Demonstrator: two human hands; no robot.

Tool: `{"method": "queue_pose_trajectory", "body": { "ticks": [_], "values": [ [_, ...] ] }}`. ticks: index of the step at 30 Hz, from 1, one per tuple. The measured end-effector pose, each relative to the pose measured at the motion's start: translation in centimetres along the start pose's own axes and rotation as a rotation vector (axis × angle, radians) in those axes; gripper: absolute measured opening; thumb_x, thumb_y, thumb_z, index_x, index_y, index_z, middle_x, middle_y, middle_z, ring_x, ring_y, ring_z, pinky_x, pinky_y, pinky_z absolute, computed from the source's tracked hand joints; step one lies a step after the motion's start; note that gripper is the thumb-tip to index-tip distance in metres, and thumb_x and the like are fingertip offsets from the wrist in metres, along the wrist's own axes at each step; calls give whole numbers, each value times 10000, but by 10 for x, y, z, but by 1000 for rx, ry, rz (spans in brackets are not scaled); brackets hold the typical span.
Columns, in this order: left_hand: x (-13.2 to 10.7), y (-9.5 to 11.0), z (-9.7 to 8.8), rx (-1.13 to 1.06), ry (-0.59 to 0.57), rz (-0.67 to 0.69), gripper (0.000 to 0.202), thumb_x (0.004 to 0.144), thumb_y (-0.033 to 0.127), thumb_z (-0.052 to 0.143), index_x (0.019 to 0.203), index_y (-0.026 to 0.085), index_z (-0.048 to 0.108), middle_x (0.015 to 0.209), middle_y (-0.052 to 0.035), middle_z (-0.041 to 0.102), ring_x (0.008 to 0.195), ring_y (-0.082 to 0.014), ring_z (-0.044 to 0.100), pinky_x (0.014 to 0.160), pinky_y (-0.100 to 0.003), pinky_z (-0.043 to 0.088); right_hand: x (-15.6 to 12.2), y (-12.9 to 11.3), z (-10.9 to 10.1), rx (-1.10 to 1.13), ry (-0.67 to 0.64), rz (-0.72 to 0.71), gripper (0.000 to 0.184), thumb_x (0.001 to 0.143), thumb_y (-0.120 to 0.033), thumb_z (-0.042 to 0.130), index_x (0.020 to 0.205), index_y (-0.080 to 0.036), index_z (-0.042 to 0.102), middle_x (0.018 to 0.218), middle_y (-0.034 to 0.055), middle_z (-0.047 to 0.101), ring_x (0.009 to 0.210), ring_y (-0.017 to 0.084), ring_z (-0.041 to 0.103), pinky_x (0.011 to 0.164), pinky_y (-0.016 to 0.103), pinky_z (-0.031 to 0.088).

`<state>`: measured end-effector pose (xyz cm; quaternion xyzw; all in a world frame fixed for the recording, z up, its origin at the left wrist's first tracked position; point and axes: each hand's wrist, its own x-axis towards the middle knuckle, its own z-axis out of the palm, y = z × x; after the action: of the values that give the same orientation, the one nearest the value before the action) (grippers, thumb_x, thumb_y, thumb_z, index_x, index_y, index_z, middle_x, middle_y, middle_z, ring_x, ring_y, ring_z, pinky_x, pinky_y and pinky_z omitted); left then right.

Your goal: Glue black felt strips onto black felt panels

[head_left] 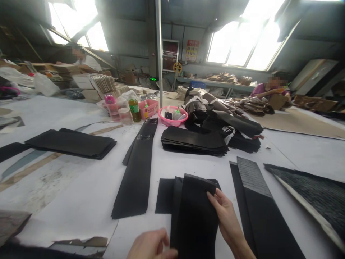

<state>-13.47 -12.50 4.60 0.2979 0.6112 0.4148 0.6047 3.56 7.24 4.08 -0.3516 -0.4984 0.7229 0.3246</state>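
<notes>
My right hand (225,212) pinches the upper right edge of a black strip of sheet material (198,212), thumb on top. The strip is long and matte, and its near end runs out of the bottom of the view. More black sheets (165,196) lie under it and stick out to the left. At the strip's lower left edge is my left hand (152,244), slightly blurred and partly cut off by the frame. Its fingers are bent, with a gap between index finger and thumb, and nothing shows in them.
Black strips lie left (136,172) and right (261,205). Farther off are two black stacks (194,138) (71,142), a pink basket (174,120), a bottle (134,109) and a heap of dark pieces (229,122). A pole (159,54) rises behind. Two people sit farther back.
</notes>
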Motion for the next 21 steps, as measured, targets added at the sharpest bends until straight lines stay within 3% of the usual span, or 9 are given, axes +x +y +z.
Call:
{"method": "queue_pose_trajectory", "body": {
  "ticks": [2, 4, 7, 9, 12, 17, 21],
  "values": [
    [21, 7, -6, 162, 206, 114, 425, 751, 468, 697, 1058, 194, 595, 926, -33, 629, 892, -225, 593, 760, -287, 479, -1, -2, 3, 15, -12, 26, 340, 795, -407, 687, 1065, -208, 627, 1035, 57, 680, 932, 248, 645, 811, 350, 531],
    [43, 16, -5, 208, 316, 277, 558, 743, 483, 695, 1195, 203, 526, 1047, -66, 627, 957, -226, 591, 783, -274, 477, 0, -2, 6, 15, -37, 37, 364, 805, -402, 681, 1097, -196, 617, 1044, 71, 675, 941, 249, 638, 813, 347, 525],
    [74, 25, 1, 22, 239, 411, 442, 837, 480, 579, 1147, 169, 525, 1027, -87, 635, 924, -208, 607, 775, -269, 480, 5, 3, 10, -30, -79, 12, 350, 844, -404, 632, 1118, -188, 604, 1063, 81, 661, 968, 248, 620, 833, 346, 507],
    [91, 24, 3, 9, 259, 412, 318, 871, 471, 520, 925, 160, 556, 856, -50, 633, 789, -182, 599, 682, -244, 462, 11, 9, 10, -122, -95, -23, 314, 857, -420, 603, 1059, -182, 619, 1020, 76, 665, 945, 243, 617, 831, 339, 499],
    [109, 15, -2, 196, 379, 392, 285, 871, 417, 519, 719, 178, 485, 685, 5, 562, 655, -143, 523, 580, -213, 383, 21, 21, 6, -359, -90, -55, 266, 844, -435, 597, 921, -182, 625, 859, 47, 664, 817, 221, 623, 776, 321, 502],
    [123, 3, -10, 351, 382, 379, 238, 870, 349, 508, 702, 183, 478, 674, 15, 550, 637, -133, 490, 574, -210, 347, 37, 33, 0, -631, -65, -112, 180, 851, -377, 572, 931, -215, 584, 853, 11, 632, 804, 183, 605, 733, 254, 466],
    [128, -3, -10, 351, 454, 329, 271, 850, 401, 537, 698, 186, 473, 629, 31, 513, 592, -122, 485, 534, -198, 331, 46, 40, -2, -825, 44, -141, 311, 901, -454, 465, 703, -214, 470, 619, -45, 457, 583, 125, 454, 554, 216, 356]
  ]
}}
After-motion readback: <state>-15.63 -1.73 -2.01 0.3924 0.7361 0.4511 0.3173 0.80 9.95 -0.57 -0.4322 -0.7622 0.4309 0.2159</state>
